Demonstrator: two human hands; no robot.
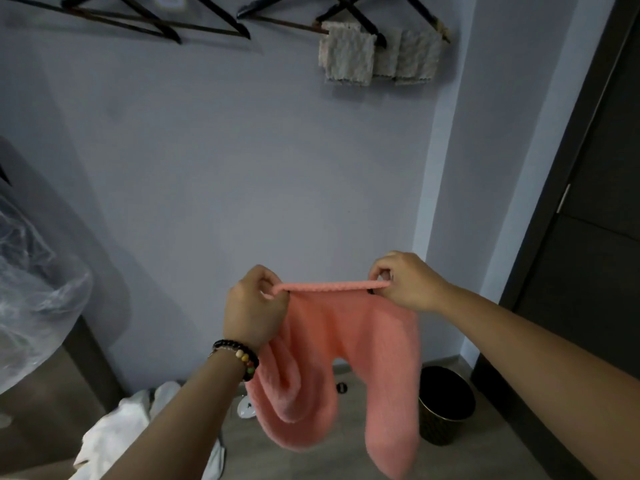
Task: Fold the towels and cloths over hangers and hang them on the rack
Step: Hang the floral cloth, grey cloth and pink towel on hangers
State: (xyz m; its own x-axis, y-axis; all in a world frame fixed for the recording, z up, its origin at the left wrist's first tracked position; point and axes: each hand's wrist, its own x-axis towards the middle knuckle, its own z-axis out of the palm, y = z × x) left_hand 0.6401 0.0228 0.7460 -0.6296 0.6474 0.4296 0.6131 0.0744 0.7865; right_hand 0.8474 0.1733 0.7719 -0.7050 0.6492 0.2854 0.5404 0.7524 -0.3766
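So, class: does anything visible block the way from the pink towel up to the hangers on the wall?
Nothing visible does. Both hands hold the pink towel below the hangers; only bare wall shows between them.

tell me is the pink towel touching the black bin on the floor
Apart. The head view shows the pink towel hanging from both hands, above the floor where the black bin sits.
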